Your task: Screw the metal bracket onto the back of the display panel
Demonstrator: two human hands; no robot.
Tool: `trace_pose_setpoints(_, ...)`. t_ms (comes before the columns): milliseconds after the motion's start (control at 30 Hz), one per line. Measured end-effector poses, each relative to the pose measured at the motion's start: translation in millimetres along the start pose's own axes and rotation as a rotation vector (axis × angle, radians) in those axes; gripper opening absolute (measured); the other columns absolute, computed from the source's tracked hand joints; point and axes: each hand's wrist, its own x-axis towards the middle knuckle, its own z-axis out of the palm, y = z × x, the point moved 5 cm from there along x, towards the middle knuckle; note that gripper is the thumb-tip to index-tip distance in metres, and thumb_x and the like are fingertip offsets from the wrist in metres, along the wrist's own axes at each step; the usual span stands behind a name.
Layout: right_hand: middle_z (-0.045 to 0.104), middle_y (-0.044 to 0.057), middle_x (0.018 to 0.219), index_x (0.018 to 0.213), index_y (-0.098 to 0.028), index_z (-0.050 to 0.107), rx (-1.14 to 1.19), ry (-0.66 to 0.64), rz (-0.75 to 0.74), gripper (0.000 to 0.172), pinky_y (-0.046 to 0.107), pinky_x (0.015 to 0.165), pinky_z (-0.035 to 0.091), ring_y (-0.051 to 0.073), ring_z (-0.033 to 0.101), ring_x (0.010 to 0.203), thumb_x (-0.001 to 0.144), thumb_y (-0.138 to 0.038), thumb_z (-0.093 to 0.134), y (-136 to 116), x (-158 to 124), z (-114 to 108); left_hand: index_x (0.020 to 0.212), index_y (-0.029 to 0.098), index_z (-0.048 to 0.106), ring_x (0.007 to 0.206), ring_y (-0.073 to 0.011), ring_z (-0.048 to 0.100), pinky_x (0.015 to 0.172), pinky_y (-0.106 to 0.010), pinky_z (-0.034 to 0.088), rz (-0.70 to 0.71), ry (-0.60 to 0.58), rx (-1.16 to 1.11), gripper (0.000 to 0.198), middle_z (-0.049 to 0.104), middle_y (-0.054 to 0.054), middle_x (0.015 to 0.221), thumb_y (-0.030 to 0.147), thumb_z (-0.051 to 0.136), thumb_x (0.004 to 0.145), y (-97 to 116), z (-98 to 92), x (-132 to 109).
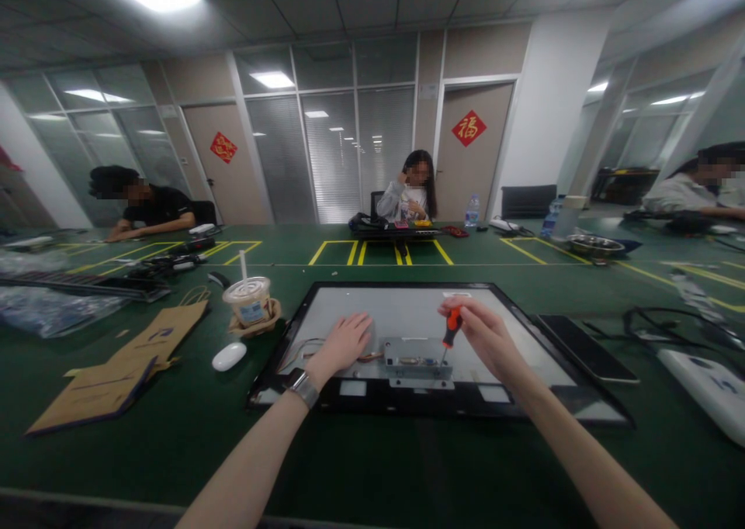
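Observation:
A flat display panel [419, 308] lies face down on the green table in front of me, black frame around a pale metal back. A small grey metal box [416, 354] sits near its front edge. My left hand [341, 343] rests flat on the panel just left of the box, fingers spread, a watch on the wrist. My right hand [483, 335] is closed around a screwdriver [450, 329] with an orange and black handle, held upright with its tip down at the box's right end. Thin wires run under my left hand.
A lidded drink cup [251, 300] with a straw, a white mouse [229, 355] and a brown paper bag [116, 366] lie to the left. A black slab [585, 347] and a white power strip [707, 385] lie to the right. Three people sit at the table's far sides.

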Motion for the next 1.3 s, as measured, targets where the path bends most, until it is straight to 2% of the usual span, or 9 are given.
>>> trace_pose_setpoints(133,0.070,0.004,0.094,0.090,-0.027,0.077,-0.070,0.010,-0.006,0.028,0.040,0.086,0.054,0.024,0.066,0.093,0.078,-0.052,0.078,4.5,-0.3,-5.2,0.151,0.017,0.044,0.148,-0.0277,0.036,0.121,-0.052,0.030,0.001,-0.001,0.010,0.049,0.039,-0.012,0.160,0.030,0.031,0.105,1.8,-1.4,-0.4)
trace_pose_setpoints(300,0.074,0.005,0.100,0.117,-0.029,0.072,-0.105,-0.013,0.017,0.036,0.040,0.091,0.052,0.023,0.067,0.096,0.088,-0.050,0.069,8.8,0.4,-9.2,0.150,0.019,0.045,0.148,-0.0278,0.037,0.121,-0.052,0.029,-0.002,-0.002,0.023,0.048,0.041,-0.013,0.159,0.028,0.033,0.105,3.5,-2.7,-0.6)
trace_pose_setpoints(567,0.072,0.004,0.099,0.088,-0.029,0.077,-0.055,-0.014,-0.061,0.026,0.042,0.091,0.053,0.025,0.066,0.097,0.080,-0.054,0.077,5.4,1.2,-4.7,0.151,0.018,0.043,0.149,-0.0281,0.035,0.121,-0.053,0.030,-0.007,-0.016,0.011,0.049,0.038,-0.012,0.160,0.029,0.030,0.106,2.5,-2.1,-0.4)
trace_pose_setpoints(633,0.072,0.004,0.097,0.091,-0.029,0.078,-0.065,-0.018,-0.041,0.026,0.041,0.088,0.054,0.024,0.067,0.095,0.081,-0.053,0.076,5.9,0.4,-5.1,0.151,0.018,0.043,0.149,-0.0279,0.035,0.121,-0.053,0.030,-0.008,-0.016,0.008,0.049,0.039,-0.012,0.160,0.028,0.031,0.105,2.8,-2.5,-0.5)
trace_pose_setpoints(767,0.074,0.005,0.095,0.111,-0.029,0.076,-0.069,-0.045,0.004,0.034,0.041,0.088,0.053,0.024,0.068,0.093,0.088,-0.053,0.069,5.0,-1.0,-3.6,0.151,0.018,0.043,0.149,-0.0281,0.036,0.121,-0.053,0.029,-0.009,-0.019,0.006,0.049,0.038,-0.012,0.160,0.029,0.032,0.105,3.0,-2.9,-0.6)
trace_pose_setpoints(1033,0.072,0.005,0.098,0.087,-0.029,0.080,-0.012,-0.023,-0.023,0.025,0.038,0.087,0.054,0.024,0.067,0.095,0.079,-0.052,0.079,3.6,-1.1,-3.2,0.151,0.018,0.044,0.149,-0.0269,0.036,0.121,-0.051,0.029,-0.006,-0.003,0.005,0.049,0.039,-0.011,0.160,0.028,0.032,0.105,2.6,-2.3,-1.0)
trace_pose_setpoints(1100,0.072,0.004,0.095,0.091,-0.029,0.080,-0.027,-0.017,-0.006,0.025,0.037,0.085,0.054,0.023,0.068,0.091,0.078,-0.051,0.080,5.8,-1.1,-5.5,0.150,0.018,0.044,0.149,-0.0266,0.036,0.121,-0.051,0.029,-0.006,0.003,0.005,0.049,0.040,-0.012,0.160,0.028,0.031,0.105,2.8,-2.4,-1.3)
trace_pose_setpoints(1233,0.075,0.004,0.093,0.110,-0.030,0.076,-0.020,-0.024,0.034,0.033,0.038,0.086,0.054,0.023,0.069,0.091,0.086,-0.052,0.072,8.0,-0.6,-6.2,0.150,0.018,0.045,0.148,-0.0264,0.037,0.121,-0.051,0.030,-0.007,0.005,0.005,0.048,0.041,-0.012,0.159,0.028,0.031,0.105,2.8,-2.4,-1.1)
trace_pose_setpoints(1300,0.075,0.005,0.092,0.109,-0.029,0.076,-0.004,-0.034,0.016,0.033,0.039,0.087,0.053,0.023,0.069,0.092,0.088,-0.053,0.068,6.8,0.2,-4.9,0.149,0.019,0.045,0.148,-0.0262,0.037,0.121,-0.052,0.029,-0.005,0.006,0.005,0.048,0.041,-0.012,0.159,0.029,0.031,0.105,2.7,-2.2,-0.8)
